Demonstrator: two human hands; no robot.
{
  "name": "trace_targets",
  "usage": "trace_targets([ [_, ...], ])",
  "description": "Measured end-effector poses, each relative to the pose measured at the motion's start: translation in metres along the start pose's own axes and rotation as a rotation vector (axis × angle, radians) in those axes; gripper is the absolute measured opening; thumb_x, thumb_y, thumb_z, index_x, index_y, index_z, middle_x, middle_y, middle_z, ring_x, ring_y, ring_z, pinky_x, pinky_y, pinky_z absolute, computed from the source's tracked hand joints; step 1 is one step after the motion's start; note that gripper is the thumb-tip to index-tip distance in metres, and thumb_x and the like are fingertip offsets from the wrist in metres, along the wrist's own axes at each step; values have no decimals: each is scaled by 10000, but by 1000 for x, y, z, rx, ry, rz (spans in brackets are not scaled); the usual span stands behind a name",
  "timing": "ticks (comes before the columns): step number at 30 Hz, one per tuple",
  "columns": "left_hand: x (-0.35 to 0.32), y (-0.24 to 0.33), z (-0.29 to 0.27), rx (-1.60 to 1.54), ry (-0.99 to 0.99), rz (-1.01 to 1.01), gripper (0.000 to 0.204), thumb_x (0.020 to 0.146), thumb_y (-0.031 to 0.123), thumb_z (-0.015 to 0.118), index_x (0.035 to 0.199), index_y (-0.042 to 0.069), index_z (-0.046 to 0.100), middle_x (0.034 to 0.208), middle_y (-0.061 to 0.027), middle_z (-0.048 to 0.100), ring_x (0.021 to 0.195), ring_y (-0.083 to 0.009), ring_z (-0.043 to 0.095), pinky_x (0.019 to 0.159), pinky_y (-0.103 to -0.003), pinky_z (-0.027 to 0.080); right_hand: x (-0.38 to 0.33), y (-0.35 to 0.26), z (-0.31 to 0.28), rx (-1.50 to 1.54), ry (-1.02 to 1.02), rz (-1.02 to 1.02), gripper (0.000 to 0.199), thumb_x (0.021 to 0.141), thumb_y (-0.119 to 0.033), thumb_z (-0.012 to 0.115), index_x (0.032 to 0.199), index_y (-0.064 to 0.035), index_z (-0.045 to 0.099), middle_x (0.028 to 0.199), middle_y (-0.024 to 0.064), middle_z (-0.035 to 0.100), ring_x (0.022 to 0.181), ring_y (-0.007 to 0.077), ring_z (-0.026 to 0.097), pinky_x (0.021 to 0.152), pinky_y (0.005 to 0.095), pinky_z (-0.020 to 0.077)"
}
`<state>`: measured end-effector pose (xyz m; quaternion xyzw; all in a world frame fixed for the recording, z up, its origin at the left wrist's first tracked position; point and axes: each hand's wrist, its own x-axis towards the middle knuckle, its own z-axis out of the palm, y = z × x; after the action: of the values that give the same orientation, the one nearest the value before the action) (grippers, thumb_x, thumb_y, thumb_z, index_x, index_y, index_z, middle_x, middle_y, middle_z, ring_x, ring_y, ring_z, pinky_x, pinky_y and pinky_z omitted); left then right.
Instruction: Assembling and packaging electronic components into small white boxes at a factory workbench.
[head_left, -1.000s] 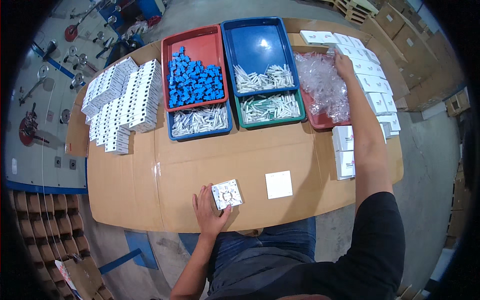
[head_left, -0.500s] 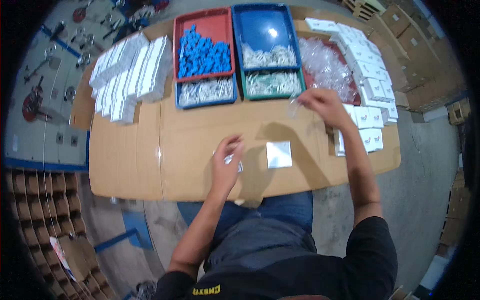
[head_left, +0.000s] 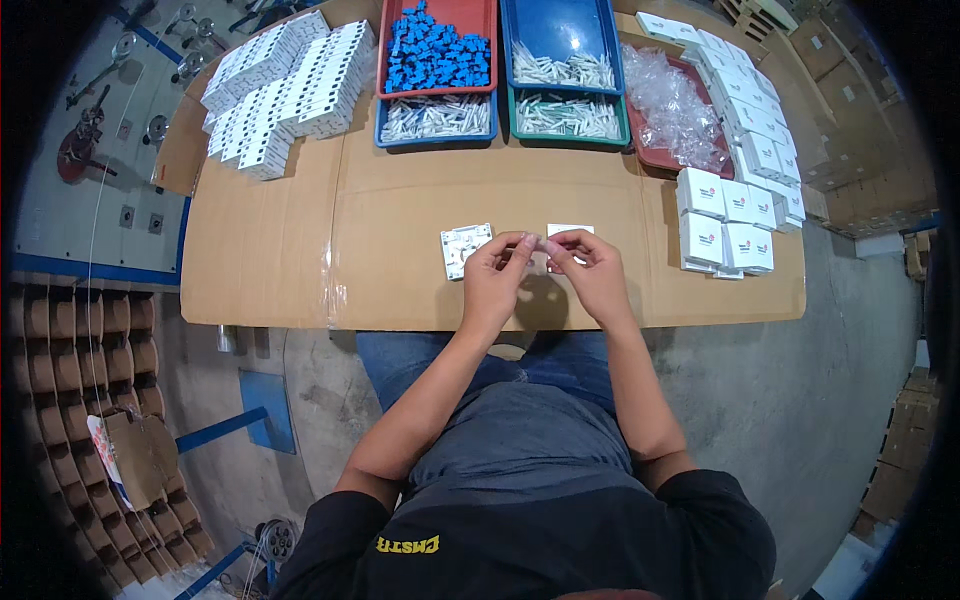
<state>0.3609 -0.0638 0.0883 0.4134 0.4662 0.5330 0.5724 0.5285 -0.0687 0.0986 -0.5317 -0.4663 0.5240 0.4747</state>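
Over the near part of the cardboard-covered table, my left hand (head_left: 497, 279) and my right hand (head_left: 594, 278) meet fingertip to fingertip. Both pinch a small clear plastic bag (head_left: 541, 243), which is mostly hidden by the fingers and hard to make out. Just beyond my left hand lies a flat white printed square (head_left: 463, 246). A second flat white square (head_left: 572, 230) sits behind my right fingers, partly covered by them.
A red tray (head_left: 649, 156) of crumpled clear bags stands at the right, beside stacked white boxes (head_left: 738, 207). Blue clips (head_left: 437, 52) fill another red tray. Small white pieces lie in the blue tray (head_left: 437, 142) and green tray (head_left: 570, 142). More boxes (head_left: 290, 95) are stacked left.
My right hand has come from beside the bag tray to the middle with the clear bag. My left hand has left the printed square and joined it. The view has shifted.
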Motion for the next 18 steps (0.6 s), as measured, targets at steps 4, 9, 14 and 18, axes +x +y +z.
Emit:
trace_targets([
  [4,-7,0,-10,-24,86,55,218,1050,191,684,1084,-14,748,957,-47,739,867,-84,678,774,-240,548,1,-1,7,179,16,21,141,1013,-121,697,1083,1,689,972,53,714,834,97,667,743,256,574],
  [9,-4,5,-26,-185,165,-32,246,1070,214,653,1134,-10,732,997,-61,736,905,-106,684,808,-267,562,5,6,3,96,39,-64,134,1038,-138,669,1079,-11,672,997,67,720,866,100,669,705,254,573],
  [14,-11,11,-20,-197,184,-22,235,1066,211,655,1143,1,727,996,-65,733,917,-127,689,836,-287,562,-14,5,40,58,-182,111,201,1004,-194,738,1051,0,717,858,25,714,738,82,665,680,228,527],
  [18,-9,18,-27,-281,186,-147,210,1055,202,669,1120,11,729,979,-55,726,903,-116,677,804,-270,546,-12,11,38,102,-242,75,198,1001,-192,738,1030,3,721,848,27,714,750,75,658,669,228,520],
])
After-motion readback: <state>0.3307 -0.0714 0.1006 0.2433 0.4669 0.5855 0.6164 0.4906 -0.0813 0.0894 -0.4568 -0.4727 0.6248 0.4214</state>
